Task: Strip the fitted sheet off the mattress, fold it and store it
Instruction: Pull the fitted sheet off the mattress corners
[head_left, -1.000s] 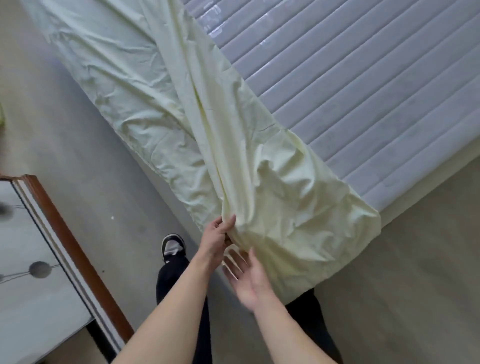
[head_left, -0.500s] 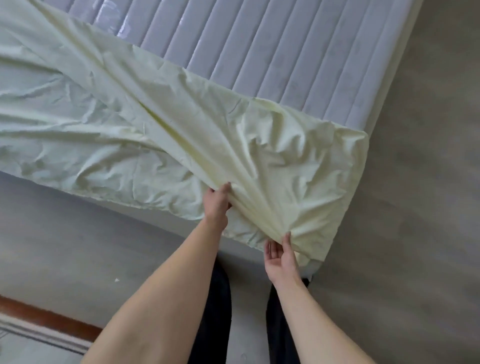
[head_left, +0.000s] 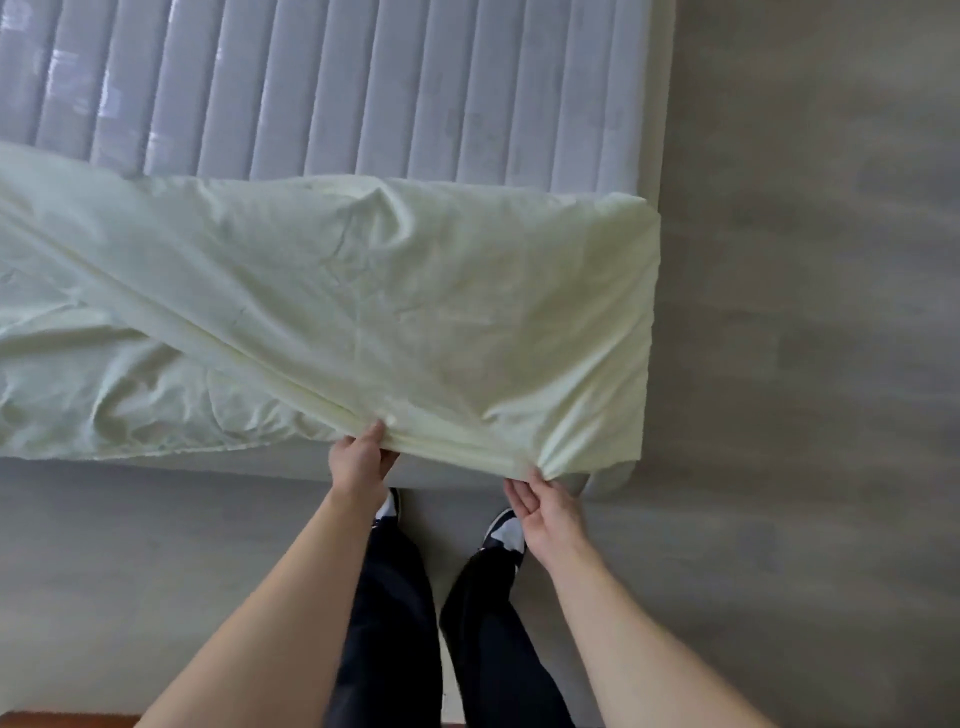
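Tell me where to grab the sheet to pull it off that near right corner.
Probably grip the sheet at its bunched hem by the right hand, coming from below the near edge, palm up. The folds gather there, and the corner beside it still wraps the mattress. The left hand already pinches the hem.

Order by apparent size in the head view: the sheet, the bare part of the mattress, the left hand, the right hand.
1. Sheet
2. Bare mattress
3. Left hand and right hand: they look alike, so no ranking.
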